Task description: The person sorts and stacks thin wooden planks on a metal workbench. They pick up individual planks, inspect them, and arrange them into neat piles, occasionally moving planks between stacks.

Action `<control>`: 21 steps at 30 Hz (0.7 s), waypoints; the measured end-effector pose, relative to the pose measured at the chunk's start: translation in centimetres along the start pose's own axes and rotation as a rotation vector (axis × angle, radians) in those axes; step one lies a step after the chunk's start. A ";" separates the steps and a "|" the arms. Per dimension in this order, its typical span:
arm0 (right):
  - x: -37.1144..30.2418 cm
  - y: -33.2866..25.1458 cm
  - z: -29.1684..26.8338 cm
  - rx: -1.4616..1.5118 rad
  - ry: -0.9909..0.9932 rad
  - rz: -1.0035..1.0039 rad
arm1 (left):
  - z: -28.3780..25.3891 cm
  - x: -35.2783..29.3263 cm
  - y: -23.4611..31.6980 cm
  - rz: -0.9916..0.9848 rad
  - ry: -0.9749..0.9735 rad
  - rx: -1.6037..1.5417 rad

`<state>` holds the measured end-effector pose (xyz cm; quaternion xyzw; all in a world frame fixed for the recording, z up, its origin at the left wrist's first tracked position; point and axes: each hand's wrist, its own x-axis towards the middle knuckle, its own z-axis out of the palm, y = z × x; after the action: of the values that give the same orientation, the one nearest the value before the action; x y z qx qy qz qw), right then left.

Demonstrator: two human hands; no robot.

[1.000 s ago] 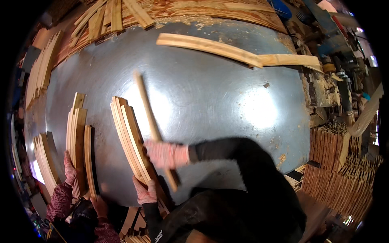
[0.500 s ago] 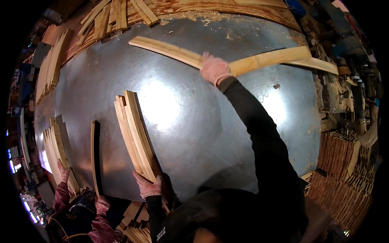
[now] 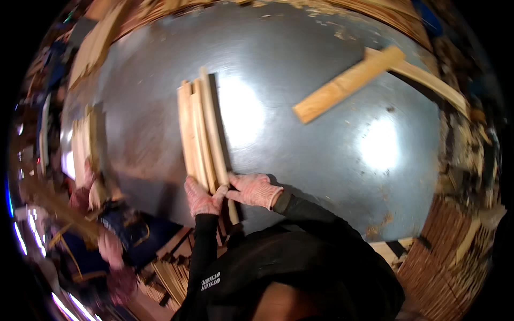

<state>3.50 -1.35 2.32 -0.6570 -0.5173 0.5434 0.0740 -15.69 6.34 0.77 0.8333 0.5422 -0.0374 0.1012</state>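
A bundle of several pale wooden strips (image 3: 193,134) lies lengthwise on the grey metal table, left of the middle. My left hand (image 3: 205,198), in a pinkish work glove, is closed round its near end. Along the bundle's right side stands one more wooden strip (image 3: 214,128), its near end jutting past my hands toward me. My right hand (image 3: 254,190), gloved alike, has its fingers on that strip close to my left thumb; part of its grip is hidden. Farther right, a flat wooden board (image 3: 345,85) lies slantwise, its far end over another strip (image 3: 428,79).
At the left edge a co-worker's gloved hand (image 3: 111,249) holds a blurred board (image 3: 61,211); beside that person lie more strips (image 3: 81,144). Long boards (image 3: 99,43) rest at the far left. A tall stack of wood pieces (image 3: 436,262) stands at the right. Sawdust dots the metal table (image 3: 321,176).
My right hand has come back from the far side of the table to the bundle's near end. A strip that lay far off now sits against the bundle. The co-worker has lifted a board.
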 end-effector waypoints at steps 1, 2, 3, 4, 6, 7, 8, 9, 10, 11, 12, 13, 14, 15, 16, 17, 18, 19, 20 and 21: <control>0.7 3.1 1.3 -0.012 0.380 -0.160 | -0.5 -1.0 1.3 -0.080 -0.048 0.069; 1.2 5.5 -0.8 -0.103 0.718 -0.103 | -2.1 0.0 2.7 -0.147 -0.114 -0.057; 1.8 7.7 -2.8 -0.159 1.042 -0.033 | -0.7 -0.6 1.8 -0.131 -0.039 -0.034; 0.9 8.9 -7.8 -0.262 1.276 0.281 | 0.7 -0.8 0.7 -0.107 0.026 -0.001; 0.3 13.1 -14.7 -0.065 1.562 0.554 | 1.6 -0.1 1.5 -0.093 0.023 0.018; 1.0 15.8 -15.8 -0.069 1.537 0.782 | 1.4 0.1 1.7 -0.073 0.000 0.030; 0.9 16.2 -17.0 0.101 1.480 0.768 | 1.2 0.5 2.1 -0.083 -0.020 0.040; 1.0 16.3 -18.0 0.270 1.411 0.741 | 0.9 0.5 2.2 -0.101 -0.037 0.054; 1.1 16.4 -18.9 0.434 1.336 0.709 | 0.6 0.8 2.3 -0.118 -0.054 0.068; 1.3 16.4 -18.4 0.603 1.406 0.584 | 0.4 0.8 2.2 -0.135 -0.075 0.061; 1.0 16.6 -17.8 0.600 1.349 0.512 | 0.2 1.0 2.4 -0.152 -0.074 0.053; 0.2 16.5 -16.4 0.597 1.294 0.442 | 0.0 1.2 2.7 -0.166 -0.073 0.044; -0.5 15.4 -14.2 0.583 1.228 0.383 | 0.1 1.0 2.3 -0.186 -0.087 0.031; -0.5 14.1 -12.4 0.480 1.203 0.332 | 0.2 1.3 1.9 -0.155 -0.055 0.006; -0.1 12.6 -10.3 0.376 1.175 0.285 | 0.6 1.2 0.9 -0.124 -0.026 -0.020; 1.1 11.0 -7.6 0.023 1.177 0.308 | 1.1 1.0 0.4 -0.088 -0.008 -0.052; 2.4 9.4 -5.0 -0.340 1.203 0.353 | 1.5 1.0 0.1 -0.052 0.009 -0.070; 3.5 7.7 -2.7 -0.326 1.141 0.221 | 1.9 1.3 0.0 -0.016 0.031 -0.088; 4.6 5.9 -0.3 -0.300 1.074 0.095 | 2.1 1.7 0.1 0.020 0.058 -0.102; 4.3 4.4 0.4 -0.334 0.924 0.003 | 2.0 1.2 0.5 -0.010 0.000 -0.061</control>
<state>5.28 -0.31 -3.50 -0.8331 -0.5094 0.1047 0.1884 -14.66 6.77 -1.36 0.8270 0.5474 -0.0214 0.1267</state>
